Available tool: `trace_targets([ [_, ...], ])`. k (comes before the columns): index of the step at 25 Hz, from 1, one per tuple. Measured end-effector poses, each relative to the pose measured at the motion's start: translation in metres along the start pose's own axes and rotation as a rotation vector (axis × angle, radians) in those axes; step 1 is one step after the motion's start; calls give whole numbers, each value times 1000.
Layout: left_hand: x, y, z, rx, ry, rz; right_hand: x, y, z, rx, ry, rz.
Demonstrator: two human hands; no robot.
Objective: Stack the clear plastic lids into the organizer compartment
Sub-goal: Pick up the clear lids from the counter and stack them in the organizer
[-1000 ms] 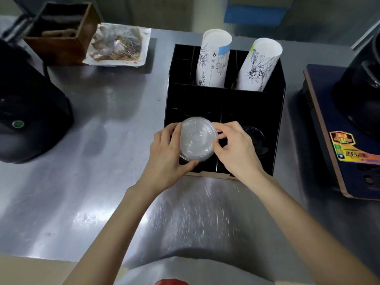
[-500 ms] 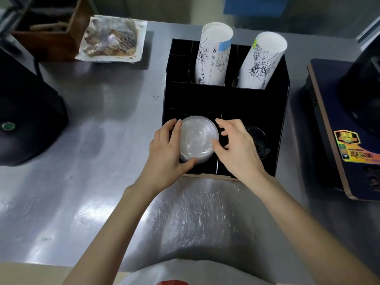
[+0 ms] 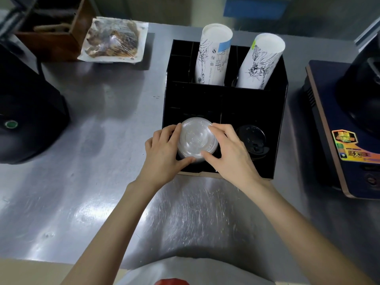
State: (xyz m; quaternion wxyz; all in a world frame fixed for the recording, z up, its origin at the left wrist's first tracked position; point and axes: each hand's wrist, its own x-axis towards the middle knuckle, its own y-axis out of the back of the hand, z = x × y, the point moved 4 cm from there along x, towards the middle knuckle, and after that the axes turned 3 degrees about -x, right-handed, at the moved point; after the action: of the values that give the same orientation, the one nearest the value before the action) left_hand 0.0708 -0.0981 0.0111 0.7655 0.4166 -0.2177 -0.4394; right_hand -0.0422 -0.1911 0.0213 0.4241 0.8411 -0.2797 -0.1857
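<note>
A stack of clear plastic lids (image 3: 196,139) sits in the front left compartment of the black organizer (image 3: 275,124) on the steel counter. My left hand (image 3: 162,153) wraps the stack's left side, thumb under its near edge. From the right, my right hand (image 3: 230,153) holds the stack with fingers on its far rim and thumb at the near rim. The bottom of the stack is hidden inside the compartment.
Black lids (image 3: 251,138) fill the front right compartment. Two stacks of printed paper cups (image 3: 214,56) (image 3: 260,62) lean out of the back compartments. A black appliance (image 3: 26,112) stands left, a dark machine (image 3: 347,124) right, a wrapped food tray (image 3: 113,42) and wooden box (image 3: 49,27) behind.
Both hands have stayed on the lid stack, which sits slightly lower in the compartment. My right thumb has slid toward the near rim. The camera has tilted a little.
</note>
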Motion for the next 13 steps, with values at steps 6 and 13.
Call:
trace_targets([
  [6, 7, 2, -4, 99, -35, -71, 1, -1, -3, -81, -8, 15],
  [13, 5, 3, 0, 39, -9, -89, 3, 1, -2, -30, -44, 7],
])
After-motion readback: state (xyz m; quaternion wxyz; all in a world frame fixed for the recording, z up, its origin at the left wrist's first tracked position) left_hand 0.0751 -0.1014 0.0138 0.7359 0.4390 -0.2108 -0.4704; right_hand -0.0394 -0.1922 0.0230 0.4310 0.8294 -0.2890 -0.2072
